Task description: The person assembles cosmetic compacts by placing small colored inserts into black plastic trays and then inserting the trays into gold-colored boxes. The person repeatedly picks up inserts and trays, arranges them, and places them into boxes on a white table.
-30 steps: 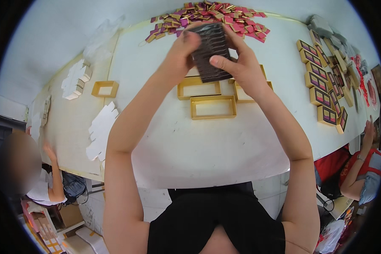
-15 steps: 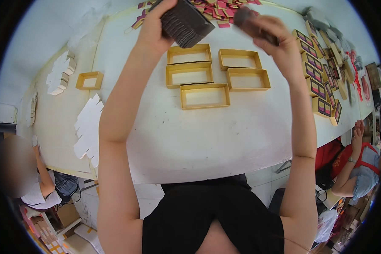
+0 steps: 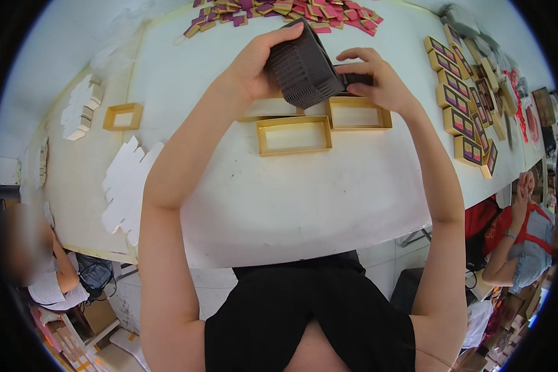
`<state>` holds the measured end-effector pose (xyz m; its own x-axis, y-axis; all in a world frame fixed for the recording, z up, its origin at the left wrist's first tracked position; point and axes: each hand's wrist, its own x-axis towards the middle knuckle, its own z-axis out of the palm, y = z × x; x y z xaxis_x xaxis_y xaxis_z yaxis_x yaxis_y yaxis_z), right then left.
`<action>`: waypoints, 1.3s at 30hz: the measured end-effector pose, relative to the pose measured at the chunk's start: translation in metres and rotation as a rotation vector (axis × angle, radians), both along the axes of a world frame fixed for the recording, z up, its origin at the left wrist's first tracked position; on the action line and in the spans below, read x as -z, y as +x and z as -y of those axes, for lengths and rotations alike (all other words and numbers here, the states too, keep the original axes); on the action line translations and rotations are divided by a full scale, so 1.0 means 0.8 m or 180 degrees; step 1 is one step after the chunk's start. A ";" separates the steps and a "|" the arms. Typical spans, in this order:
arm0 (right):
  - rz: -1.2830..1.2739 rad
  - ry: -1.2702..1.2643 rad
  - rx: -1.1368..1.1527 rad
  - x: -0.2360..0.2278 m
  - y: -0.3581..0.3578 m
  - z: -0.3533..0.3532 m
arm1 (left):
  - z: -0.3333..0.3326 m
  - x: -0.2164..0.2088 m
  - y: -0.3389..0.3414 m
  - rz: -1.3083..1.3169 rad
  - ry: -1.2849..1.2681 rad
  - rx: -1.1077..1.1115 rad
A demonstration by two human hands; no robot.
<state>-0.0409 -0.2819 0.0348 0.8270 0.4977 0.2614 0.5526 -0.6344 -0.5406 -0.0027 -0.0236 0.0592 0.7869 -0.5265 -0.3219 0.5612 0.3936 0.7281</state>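
Observation:
My left hand (image 3: 254, 68) grips a thick stack of dark brown ridged pieces (image 3: 304, 71), which look like nested plastic inserts. It is held tilted above several open gold trays, hiding those at the back. At the stack's right side is my right hand (image 3: 381, 84), fingers and thumb around a dark piece (image 3: 358, 79) like those in the stack. Whether this piece is fully apart from the stack is hard to see. Below lie the front gold tray (image 3: 294, 151) and another gold tray (image 3: 361, 127) to its right, both with pale bottoms.
A heap of small pink, purple and gold pieces (image 3: 316, 13) lies at the far edge. On the right stand rows of filled gold boxes (image 3: 456, 94). To the left are a small gold tray (image 3: 123, 126) and flat white cartons (image 3: 127, 186). People sit at both sides.
My left hand has brought the stack nearer and to the right. My right hand has come left and down with its dark piece, from apart to beside the stack.

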 end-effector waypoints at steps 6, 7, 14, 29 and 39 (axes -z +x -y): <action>-0.1675 0.2248 0.1097 0.011 0.018 0.006 | 0.001 0.002 -0.001 0.0058 -0.0121 0.0058; -0.1728 0.2395 0.1167 0.014 0.020 0.007 | 0.002 -0.002 -0.006 0.0046 -0.0114 0.0033; -0.0716 0.1451 0.0887 0.037 0.020 0.011 | 0.004 -0.001 -0.009 0.0124 -0.0061 0.0001; -0.0520 -0.0115 0.0077 -0.009 0.016 0.057 | 0.001 -0.005 -0.010 0.0147 -0.0030 -0.0053; 0.1316 -0.2222 -0.0112 -0.004 -0.001 0.042 | 0.006 0.004 -0.012 0.0377 -0.0024 -0.0142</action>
